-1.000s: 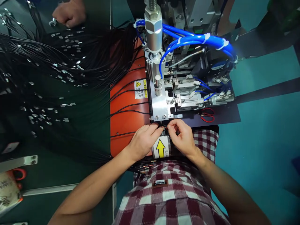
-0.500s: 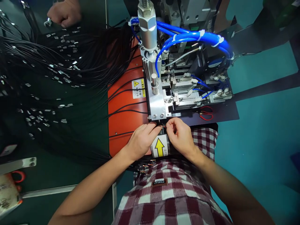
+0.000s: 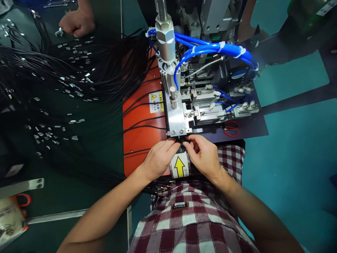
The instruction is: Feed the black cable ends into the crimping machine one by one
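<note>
Well, from my remote seat I have the bare left hand [image 3: 159, 158] lying over the edge of a glossy orange-red flat plate [image 3: 146, 138], fingers bent and the thumb drawn in close to the forefinger. A thin black round cable [image 3: 139, 152] crosses the plate and disappears beneath that hand, so its far end is hidden from me; I can't tell whether the fingertips grip it. The bare right hand [image 3: 205, 156] sits opposite, thumb and forefinger curled until their tips nearly meet, just beside the left fingertips; what lies between them is too small for me to make out.

Both sets of fingertips are just below a silver rectangular metal block [image 3: 175, 121], and a white label with a yellow arrow [image 3: 179, 167] shows between my two hands. More black cables run over the plate to the block, passing a white-and-yellow warning label [image 3: 156, 102]. Above, I see a bundle of shiny blue plastic tubes [image 3: 216, 47], and to the right a pair of red-handled scissors [image 3: 226, 128]. Off to the upper left, near a spread of black cables with silvery tips [image 3: 105, 73], I notice another person's closed hand [image 3: 77, 24]
</note>
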Available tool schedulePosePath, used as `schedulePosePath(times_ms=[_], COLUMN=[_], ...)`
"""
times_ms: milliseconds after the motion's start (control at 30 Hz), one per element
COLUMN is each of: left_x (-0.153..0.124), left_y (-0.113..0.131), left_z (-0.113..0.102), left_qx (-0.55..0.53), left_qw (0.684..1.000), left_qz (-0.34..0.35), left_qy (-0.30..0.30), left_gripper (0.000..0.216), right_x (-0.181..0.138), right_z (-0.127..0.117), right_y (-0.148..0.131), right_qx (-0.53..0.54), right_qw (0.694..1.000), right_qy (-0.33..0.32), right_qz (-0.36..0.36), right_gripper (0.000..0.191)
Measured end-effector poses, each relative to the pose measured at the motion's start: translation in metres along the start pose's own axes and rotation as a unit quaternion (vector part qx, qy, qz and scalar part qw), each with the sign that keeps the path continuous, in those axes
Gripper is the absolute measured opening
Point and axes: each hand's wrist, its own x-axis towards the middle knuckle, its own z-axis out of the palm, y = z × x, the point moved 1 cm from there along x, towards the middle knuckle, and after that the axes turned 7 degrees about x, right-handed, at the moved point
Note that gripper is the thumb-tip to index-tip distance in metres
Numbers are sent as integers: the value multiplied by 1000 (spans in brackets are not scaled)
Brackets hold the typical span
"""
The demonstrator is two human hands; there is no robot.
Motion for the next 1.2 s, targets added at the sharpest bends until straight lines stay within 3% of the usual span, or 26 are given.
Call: schedulePosePath(times_ms=[267,433,633,867,1033,1200], left_x=[-1,0,-2,-2,-1,0], left_y=[0,0,-1,0,0,0], left_z=[1,1,3,3,2,2], left_qx=[-14,-10,-24,-31,-38,-37], left_qw=[1000,1000,1000,999,999,999], left_qz=[-9,-6,-9,-14,-13,-16], left_qy=[-7,1,-7,-10,-9,-2], left_gripper=[26,25,26,26,24,23], right_x=[4,3,3,0,-1,1], right_z=[10,13,24,30,33,31], right_y=[-3,6,17,13,13,14], right_qx=[-69,92,336,405,426,493], right_qw=[996,995,923,878,868,819], right_qy=[16,-3,7,24,43,8], right_qz=[-47,37,189,252,250,295], right_gripper=[16,12,16,20,20,23])
